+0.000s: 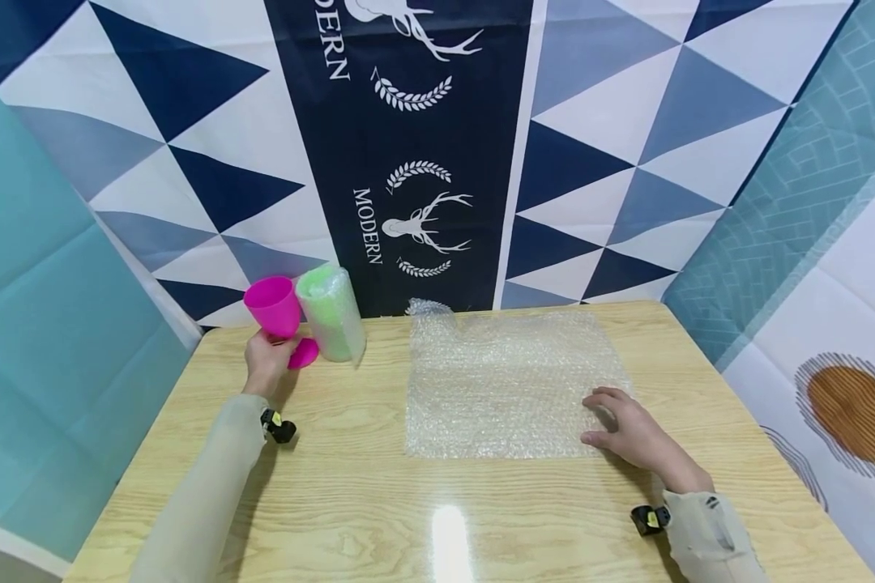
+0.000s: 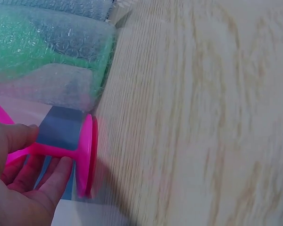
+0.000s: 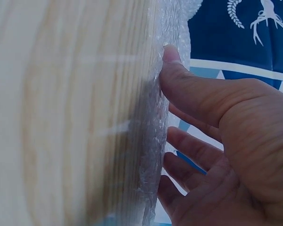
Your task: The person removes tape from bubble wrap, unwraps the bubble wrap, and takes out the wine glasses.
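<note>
At the far left of the table, my left hand (image 1: 268, 359) grips a bright pink goblet (image 1: 273, 306) by its stem. In the left wrist view the thumb and fingers curl round the stem (image 2: 56, 151), with the round foot (image 2: 87, 155) close over the wood. Right beside the goblet stands a green item rolled in bubble wrap (image 1: 331, 314). A flat sheet of bubble wrap (image 1: 510, 385) lies across the middle of the table. Over its right edge rests my right hand (image 1: 630, 429), fingers loosely bent and spread, fingertips right at the plastic, pinching nothing.
The pale wooden table (image 1: 364, 518) ends at a patterned cloth wall (image 1: 437, 146) behind the goblet and roll. The sheet's far left corner (image 1: 428, 307) curls up. Teal cloth (image 1: 66, 308) hangs on the left, and another patterned cloth (image 1: 831, 324) on the right.
</note>
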### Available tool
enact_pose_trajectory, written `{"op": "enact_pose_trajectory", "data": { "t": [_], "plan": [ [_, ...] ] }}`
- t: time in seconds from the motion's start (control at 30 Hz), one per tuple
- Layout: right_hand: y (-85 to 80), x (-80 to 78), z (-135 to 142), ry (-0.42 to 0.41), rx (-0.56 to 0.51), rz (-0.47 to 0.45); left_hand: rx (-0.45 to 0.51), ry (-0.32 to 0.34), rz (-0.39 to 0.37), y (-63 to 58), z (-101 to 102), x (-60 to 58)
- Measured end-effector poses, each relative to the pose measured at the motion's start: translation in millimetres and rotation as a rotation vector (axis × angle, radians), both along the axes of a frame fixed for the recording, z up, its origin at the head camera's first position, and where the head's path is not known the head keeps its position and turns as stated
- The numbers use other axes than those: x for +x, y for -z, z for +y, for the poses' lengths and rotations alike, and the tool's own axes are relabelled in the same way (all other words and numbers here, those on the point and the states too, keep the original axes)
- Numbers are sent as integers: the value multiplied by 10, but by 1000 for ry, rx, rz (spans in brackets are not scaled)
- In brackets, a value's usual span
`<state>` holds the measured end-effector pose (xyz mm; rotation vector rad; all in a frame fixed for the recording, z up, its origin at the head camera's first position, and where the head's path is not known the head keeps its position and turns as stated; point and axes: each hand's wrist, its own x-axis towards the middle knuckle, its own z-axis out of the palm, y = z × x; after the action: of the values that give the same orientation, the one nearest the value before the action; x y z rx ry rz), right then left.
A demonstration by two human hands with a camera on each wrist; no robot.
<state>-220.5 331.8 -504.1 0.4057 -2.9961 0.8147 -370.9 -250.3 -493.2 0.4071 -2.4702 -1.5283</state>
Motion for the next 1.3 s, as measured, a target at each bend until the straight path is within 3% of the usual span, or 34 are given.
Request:
{"op": "enact_pose_trajectory", "data": {
  "t": [1.03, 1.3],
  "plan": [
    [-17, 31, -17, 15, -10, 2, 30, -1, 18, 26, 12, -95],
    [-2, 35, -12, 19, -8, 9, -11, -16, 29, 64, -8, -123]
  ]
}}
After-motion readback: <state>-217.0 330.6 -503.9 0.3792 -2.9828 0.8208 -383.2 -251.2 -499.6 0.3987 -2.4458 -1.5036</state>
